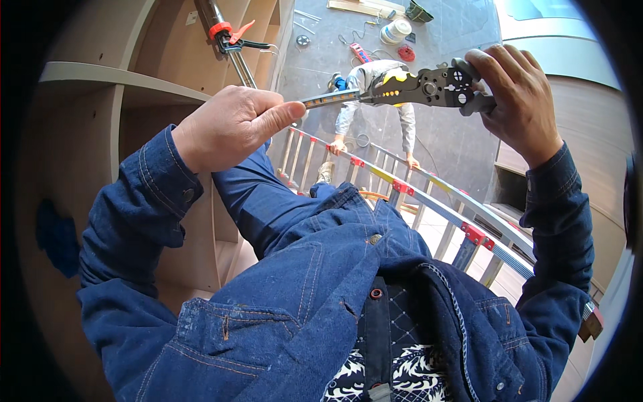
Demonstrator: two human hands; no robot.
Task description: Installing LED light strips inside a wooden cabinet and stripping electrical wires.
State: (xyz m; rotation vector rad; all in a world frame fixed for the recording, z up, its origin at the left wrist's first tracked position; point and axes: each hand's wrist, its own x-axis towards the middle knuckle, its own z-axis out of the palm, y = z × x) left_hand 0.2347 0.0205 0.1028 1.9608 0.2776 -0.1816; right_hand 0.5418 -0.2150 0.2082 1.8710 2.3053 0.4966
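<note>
My right hand (519,100) grips the handles of a black and yellow plier-like hand tool (429,87) held up at chest height. A thin flat metal strip (331,99) runs from the tool's jaws leftward to my left hand (231,124), which is closed in a fist with the thumb pinching the strip's end. Both sleeves are dark blue denim. I am high up on an aluminium ladder (429,194) with red fittings.
Below, another person (378,87) in grey holds the ladder's rails. A curved wooden shelf unit (100,87) rises at the left with a red-handled bar clamp (228,37) on it. Tools, a white bucket (395,30) and cables lie on the grey floor.
</note>
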